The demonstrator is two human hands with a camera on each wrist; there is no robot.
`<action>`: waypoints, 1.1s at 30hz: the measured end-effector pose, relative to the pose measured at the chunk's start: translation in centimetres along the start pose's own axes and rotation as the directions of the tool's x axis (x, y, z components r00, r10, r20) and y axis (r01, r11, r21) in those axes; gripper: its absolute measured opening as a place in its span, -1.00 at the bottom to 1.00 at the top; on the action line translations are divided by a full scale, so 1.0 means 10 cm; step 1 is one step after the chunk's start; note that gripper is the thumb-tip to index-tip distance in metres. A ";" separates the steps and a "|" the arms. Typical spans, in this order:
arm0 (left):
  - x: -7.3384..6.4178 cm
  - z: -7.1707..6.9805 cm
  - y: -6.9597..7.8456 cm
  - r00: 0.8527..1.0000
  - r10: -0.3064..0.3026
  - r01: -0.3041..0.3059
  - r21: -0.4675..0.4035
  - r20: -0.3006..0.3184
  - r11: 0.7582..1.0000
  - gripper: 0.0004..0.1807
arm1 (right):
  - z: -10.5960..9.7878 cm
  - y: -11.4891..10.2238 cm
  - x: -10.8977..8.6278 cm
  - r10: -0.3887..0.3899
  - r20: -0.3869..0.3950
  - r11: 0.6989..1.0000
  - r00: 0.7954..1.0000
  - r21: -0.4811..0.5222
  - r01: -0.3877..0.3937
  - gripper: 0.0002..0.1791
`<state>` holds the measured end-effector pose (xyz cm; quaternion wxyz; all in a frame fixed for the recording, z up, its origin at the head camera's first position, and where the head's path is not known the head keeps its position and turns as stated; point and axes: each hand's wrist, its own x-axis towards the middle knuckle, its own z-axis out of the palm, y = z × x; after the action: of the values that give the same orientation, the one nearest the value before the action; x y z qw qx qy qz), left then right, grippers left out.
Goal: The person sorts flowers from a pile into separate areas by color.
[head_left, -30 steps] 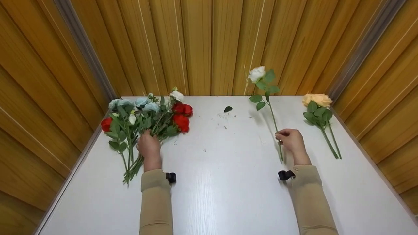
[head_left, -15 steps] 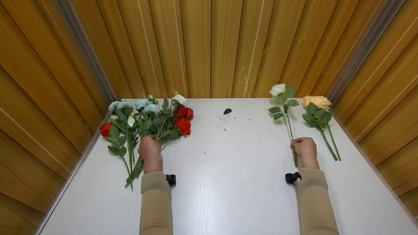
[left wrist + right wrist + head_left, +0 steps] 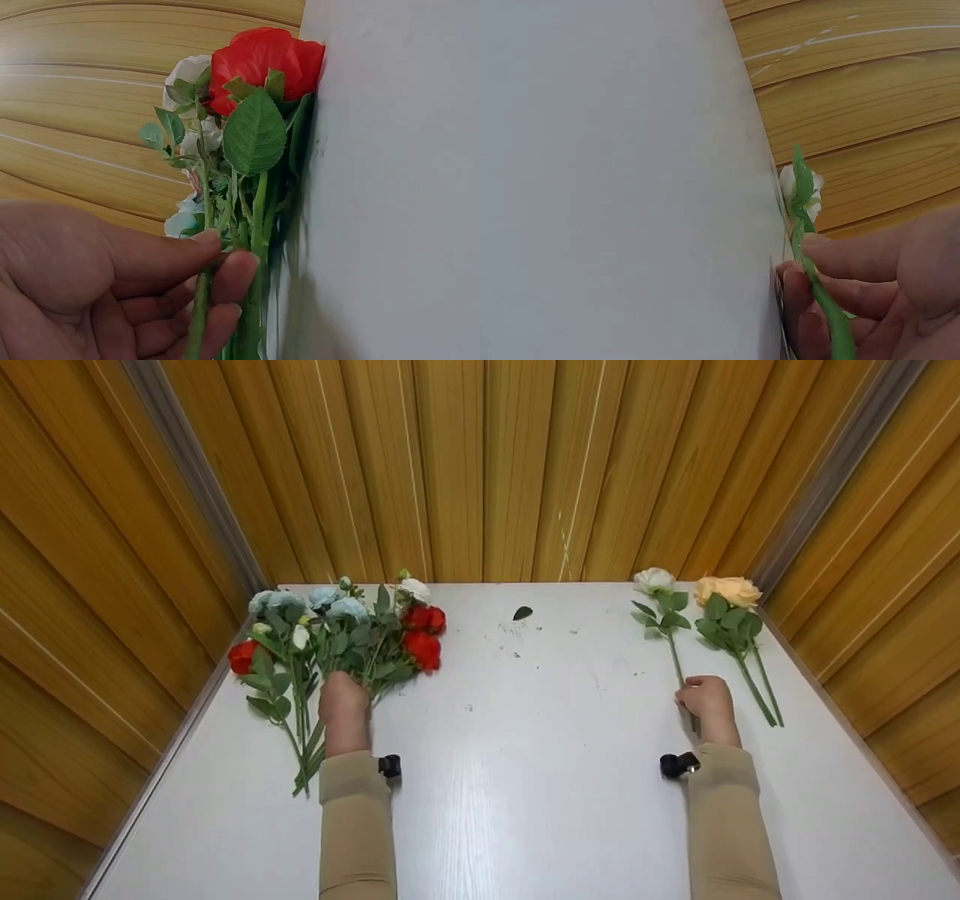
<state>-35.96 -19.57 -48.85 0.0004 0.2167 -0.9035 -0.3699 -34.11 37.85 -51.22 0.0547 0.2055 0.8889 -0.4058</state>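
Note:
On the left side of the table, my left hand (image 3: 345, 706) pinches a green flower stem (image 3: 199, 300) between thumb and fingers, among a heap of flowers. That stem runs up toward a white flower (image 3: 186, 79), beside a red rose (image 3: 262, 64) with a broad leaf. Other stems lie close by, under the hand. Over on the right, my right hand (image 3: 711, 706) holds the stem of a white rose (image 3: 654, 579) low down, near the cut end. This rose lies along the table, its head toward the back edge, just left of two peach roses (image 3: 727, 591).
Pale blue flowers (image 3: 349, 609) and another red rose (image 3: 242, 657) lie in the left heap. A loose dark leaf (image 3: 523, 613) and small crumbs are at the back middle of the white table (image 3: 510, 780). Wood-panelled walls (image 3: 517, 472) enclose the back and sides.
My right hand has moved right and lowered the white rose from a raised, tilted position down beside the peach roses. The left hand has stayed nearly in place, its flowers shifting slightly.

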 end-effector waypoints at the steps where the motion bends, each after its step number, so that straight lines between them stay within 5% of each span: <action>1: 0.00 -0.01 0.00 1.000 0.004 -0.004 -0.001 0.007 1.000 -0.75 | 0.00 -0.01 0.00 0.006 0.006 1.000 1.000 -0.007 -0.006 -0.40; 6: -0.01 -0.02 0.01 0.999 0.015 -0.011 -0.099 0.046 0.995 -0.86 | -0.01 0.00 -0.01 -0.012 -0.025 0.998 1.000 -0.069 0.010 -0.41; 16: -0.02 0.01 0.06 0.999 0.033 -0.024 -0.243 0.033 0.970 -0.72 | 0.02 0.02 -0.01 -0.033 -0.048 0.992 0.998 -0.124 0.026 -0.44; 23: 0.00 0.02 0.08 0.998 0.032 -0.009 -0.436 0.045 0.900 -0.60 | 0.02 0.00 0.00 -0.013 -0.038 0.994 0.999 -0.113 0.008 -0.45; 33: 0.00 0.06 0.15 0.998 0.057 -0.057 -0.560 -0.018 0.827 -0.60 | -0.02 -0.07 -0.03 -0.001 0.021 0.995 1.000 -0.100 0.003 -0.37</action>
<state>-36.64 -18.20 -48.30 0.0751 0.1800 -0.7617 -0.6179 -34.08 37.52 -50.55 0.0741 0.1974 0.9076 -0.3630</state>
